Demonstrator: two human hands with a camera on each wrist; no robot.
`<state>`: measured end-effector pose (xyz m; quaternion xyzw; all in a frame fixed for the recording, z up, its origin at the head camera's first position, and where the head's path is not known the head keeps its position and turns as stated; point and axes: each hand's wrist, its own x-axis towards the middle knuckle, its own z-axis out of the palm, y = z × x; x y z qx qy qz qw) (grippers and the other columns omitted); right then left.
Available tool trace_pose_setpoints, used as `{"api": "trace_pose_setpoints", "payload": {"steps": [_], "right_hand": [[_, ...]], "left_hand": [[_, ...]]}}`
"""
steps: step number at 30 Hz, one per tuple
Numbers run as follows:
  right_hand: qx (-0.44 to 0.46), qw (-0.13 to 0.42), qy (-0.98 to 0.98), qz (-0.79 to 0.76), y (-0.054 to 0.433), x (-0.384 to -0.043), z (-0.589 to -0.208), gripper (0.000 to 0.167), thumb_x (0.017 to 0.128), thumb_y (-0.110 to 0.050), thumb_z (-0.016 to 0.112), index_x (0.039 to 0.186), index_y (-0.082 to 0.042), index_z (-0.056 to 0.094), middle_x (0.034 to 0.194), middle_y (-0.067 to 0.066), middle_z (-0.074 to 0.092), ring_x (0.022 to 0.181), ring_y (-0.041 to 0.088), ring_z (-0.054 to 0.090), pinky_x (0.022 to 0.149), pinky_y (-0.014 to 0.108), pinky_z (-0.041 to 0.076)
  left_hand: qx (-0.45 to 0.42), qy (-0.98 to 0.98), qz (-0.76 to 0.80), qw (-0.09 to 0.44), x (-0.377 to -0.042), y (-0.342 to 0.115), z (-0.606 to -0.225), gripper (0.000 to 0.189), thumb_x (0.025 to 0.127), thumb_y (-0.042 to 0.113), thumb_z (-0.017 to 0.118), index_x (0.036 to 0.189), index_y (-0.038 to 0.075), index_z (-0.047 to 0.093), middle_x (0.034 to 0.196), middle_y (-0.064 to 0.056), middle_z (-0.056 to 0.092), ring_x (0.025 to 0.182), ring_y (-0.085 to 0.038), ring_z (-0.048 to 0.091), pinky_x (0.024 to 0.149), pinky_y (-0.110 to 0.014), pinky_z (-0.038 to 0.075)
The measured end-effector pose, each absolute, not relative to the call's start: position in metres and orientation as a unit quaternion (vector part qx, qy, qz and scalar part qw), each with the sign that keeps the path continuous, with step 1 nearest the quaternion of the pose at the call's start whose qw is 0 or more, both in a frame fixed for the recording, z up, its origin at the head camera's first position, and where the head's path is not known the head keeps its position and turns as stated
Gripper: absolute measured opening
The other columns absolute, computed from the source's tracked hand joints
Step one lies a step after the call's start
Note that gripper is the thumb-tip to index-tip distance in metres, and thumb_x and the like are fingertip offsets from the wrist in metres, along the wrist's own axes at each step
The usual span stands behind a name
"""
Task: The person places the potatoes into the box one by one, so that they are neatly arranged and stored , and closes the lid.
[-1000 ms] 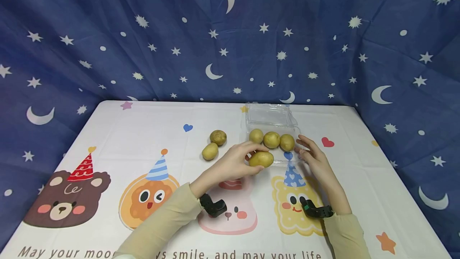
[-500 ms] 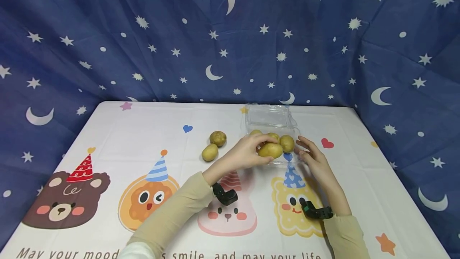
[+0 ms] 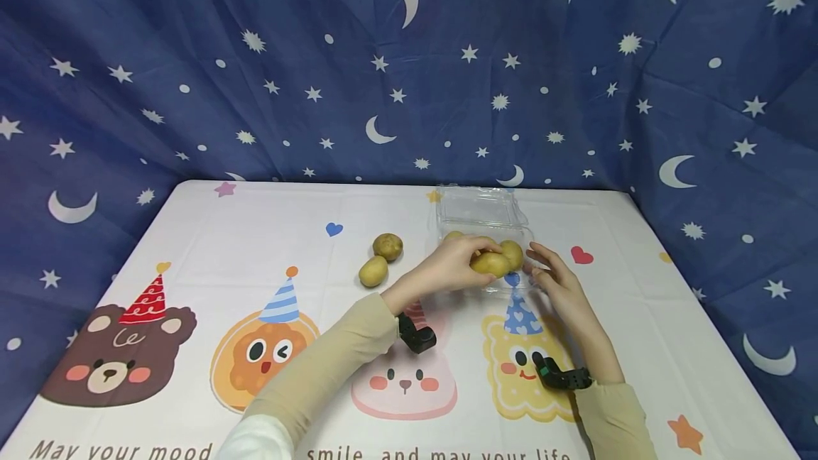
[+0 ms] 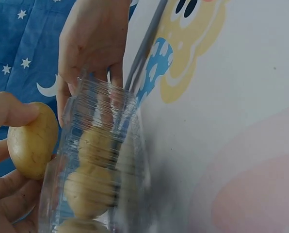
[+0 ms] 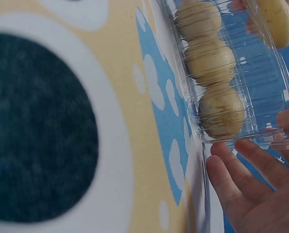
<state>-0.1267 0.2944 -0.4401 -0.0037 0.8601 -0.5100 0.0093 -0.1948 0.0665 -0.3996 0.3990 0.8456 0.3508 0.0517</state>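
My left hand [image 3: 455,265] grips a yellow potato [image 3: 491,265] between thumb and fingers. In the left wrist view this potato [image 4: 34,141] is at the rim of a clear plastic clamshell box [image 4: 135,160], above the potatoes inside. Three potatoes stand in a row in the box; the right wrist view shows the end potato [image 5: 222,110] through the ribbed wall. My right hand [image 3: 564,281] is at the box's right end, its fingers [image 5: 241,174] extended along that wall. In the head view my left hand partly hides the row.
A brownish potato [image 3: 388,247] and a yellower potato [image 3: 373,271] lie close together on the table to the left of the box. The box's lid [image 3: 481,206] is folded back toward the blue curtain [image 3: 409,91]. A printed white cloth [image 3: 275,226] covers the table.
My left hand has carried its potato rightward and slightly away from me, from the box's front left to over its middle. My right hand has stayed at the box's end.
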Motion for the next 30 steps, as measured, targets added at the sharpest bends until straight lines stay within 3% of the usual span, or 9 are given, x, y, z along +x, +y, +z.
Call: {"api": "trace_pose_setpoints", "payload": {"steps": [12,18,26,30], "right_hand": [[0.001,0.016,0.86,-0.511,0.294,-0.127,-0.442,0.051,0.102,-0.019,0.041,0.151,-0.013,0.028,0.15,0.019,0.039,0.128,0.038,0.049,0.088,0.006,0.042],[-0.002,0.014,0.862,-0.506,0.294,-0.128,-0.442,0.051,0.102,-0.019,0.041,0.151,-0.012,0.028,0.15,0.019,0.04,0.126,0.035,0.051,0.089,0.009,0.044],[-0.005,0.012,0.86,-0.51,0.296,-0.127,-0.442,0.051,0.102,-0.02,0.041,0.151,-0.013,0.028,0.15,0.019,0.039,0.123,0.018,0.055,0.089,0.009,0.045],[-0.006,0.014,0.859,-0.512,0.296,-0.127,-0.441,0.051,0.102,-0.02,0.041,0.151,-0.012,0.028,0.15,0.019,0.039,0.126,0.026,0.054,0.089,0.01,0.045]], "left_hand": [[0.383,0.848,0.354,0.089,-0.197,0.083,-0.412,0.045,0.079,0.018,0.076,0.122,0.01,0.064,0.119,-0.003,0.066,0.103,-0.012,0.059,0.085,-0.016,0.044],[0.377,0.852,0.349,0.1,-0.196,0.09,-0.416,0.046,0.079,0.02,0.076,0.122,0.012,0.064,0.121,-0.002,0.065,0.108,-0.012,0.057,0.09,-0.017,0.044],[0.361,0.85,0.363,0.119,-0.198,0.092,-0.42,0.044,0.08,0.022,0.076,0.121,0.014,0.065,0.116,-0.001,0.065,0.102,-0.009,0.056,0.087,-0.015,0.044],[0.362,0.85,0.364,0.121,-0.198,0.092,-0.42,0.041,0.081,0.023,0.076,0.119,0.014,0.066,0.112,-0.001,0.066,0.1,-0.009,0.057,0.085,-0.015,0.044]]}}
